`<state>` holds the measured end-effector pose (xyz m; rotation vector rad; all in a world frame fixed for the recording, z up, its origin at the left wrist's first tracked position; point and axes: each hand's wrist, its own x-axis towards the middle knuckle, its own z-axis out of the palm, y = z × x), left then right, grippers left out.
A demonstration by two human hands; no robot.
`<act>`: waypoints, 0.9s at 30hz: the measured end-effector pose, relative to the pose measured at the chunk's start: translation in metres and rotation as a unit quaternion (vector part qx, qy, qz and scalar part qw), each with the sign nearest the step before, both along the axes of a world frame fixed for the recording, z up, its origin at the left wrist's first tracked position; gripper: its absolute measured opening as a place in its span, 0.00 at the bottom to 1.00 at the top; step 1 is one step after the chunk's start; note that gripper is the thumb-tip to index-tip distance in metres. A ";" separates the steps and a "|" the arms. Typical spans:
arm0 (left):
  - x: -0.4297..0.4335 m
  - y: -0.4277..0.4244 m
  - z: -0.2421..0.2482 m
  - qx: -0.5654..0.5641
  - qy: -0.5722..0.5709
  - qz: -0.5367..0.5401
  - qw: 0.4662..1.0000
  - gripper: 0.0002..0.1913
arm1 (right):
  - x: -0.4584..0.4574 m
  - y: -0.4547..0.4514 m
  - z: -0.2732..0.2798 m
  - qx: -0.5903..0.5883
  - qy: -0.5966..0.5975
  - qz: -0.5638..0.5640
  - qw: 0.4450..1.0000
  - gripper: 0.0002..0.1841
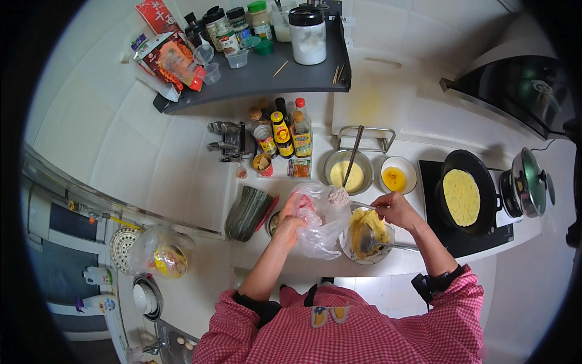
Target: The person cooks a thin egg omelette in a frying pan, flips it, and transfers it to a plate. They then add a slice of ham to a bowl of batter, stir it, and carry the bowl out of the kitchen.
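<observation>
My left hand (290, 220) grips a clear plastic bag (320, 234) with red print, its mouth facing up and right. In my right hand (394, 210) is the handle of a metal spoon (363, 205). The spoon carries a heaped pale powder (338, 196), likely flour, at the bag's right edge. Below my right hand stands a plate (363, 259) of folded yellow pancakes (370, 223), with a metal spatula (370, 243) lying on them. Behind the bag, a steel bowl (369, 179) holds yellow batter (341, 175) and dark chopsticks (353, 157).
A black pan (491, 200) with a flat yellow pancake (461, 198) sits on the cooktop (473, 243) at right. Beside the steel bowl is a bowl of beaten egg or oil (394, 179). To the left lie a green squash (248, 214) and a knife block (241, 141); a shelf (254, 82) overhangs the back.
</observation>
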<state>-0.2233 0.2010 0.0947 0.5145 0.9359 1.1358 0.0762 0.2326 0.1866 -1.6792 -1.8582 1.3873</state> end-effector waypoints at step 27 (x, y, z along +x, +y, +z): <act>-0.016 0.008 0.020 -0.005 -0.009 0.026 1.000 0.48 | 0.009 0.049 -0.101 0.269 -0.337 -0.084 0.898 0.09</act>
